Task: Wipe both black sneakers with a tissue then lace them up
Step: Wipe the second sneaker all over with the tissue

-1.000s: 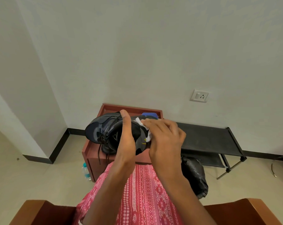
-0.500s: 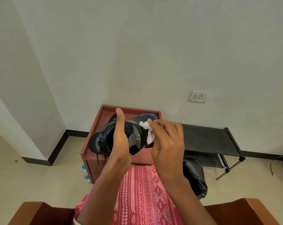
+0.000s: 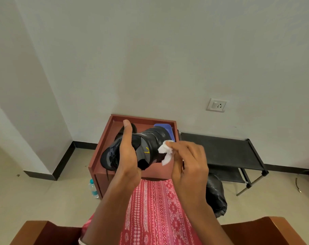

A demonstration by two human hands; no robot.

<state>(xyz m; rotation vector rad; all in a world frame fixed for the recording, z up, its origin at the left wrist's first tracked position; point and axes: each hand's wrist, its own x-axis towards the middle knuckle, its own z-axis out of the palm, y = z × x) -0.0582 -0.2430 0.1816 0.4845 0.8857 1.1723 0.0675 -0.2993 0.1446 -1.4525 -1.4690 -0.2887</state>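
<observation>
1. Chair arms (image 3: 35, 232), brown wood, at both lower corners of the view.
2. Garment (image 3: 155, 213), red with a white woven pattern, over the person's lap between the two forearms.
3. Left hand (image 3: 128, 152): wrapped round the middle of the sneaker, with the thumb straight and pointing away from the person across the shoe. The fingers on the far side are hidden.
4. Black sneaker (image 3: 153, 142): held in the air over the front of the desk and tilted, with the toe end low to the left and the other end raised to the right. It has a grey side panel with a small yellow mark, and a lace end hangs below the toe.
5. Right hand (image 3: 189, 163): fingers curled, pinching the tissue at the fingertips.
6. Tissue (image 3: 165, 153): white and crumpled, touching the raised right end of the sneaker.
7. Black bag (image 3: 215, 193), on the floor to the right of the lap.
8. Water bottle (image 3: 93, 189), clear with a blue cap, on the floor just beside the desk's left side.
9. Desk (image 3: 155, 171), red-brown with a raised rim, set against the wall.
10. Blue item (image 3: 163, 126), flat, on the desk behind the sneaker.
11. Dark shape (image 3: 134, 127), on the desk behind the left thumb. Most of it is hidden, and what it is cannot be told.
12. Black rack (image 3: 219, 151), low, to the right of the desk.
13. Wall socket (image 3: 216, 105), white, on the wall above the rack.
</observation>
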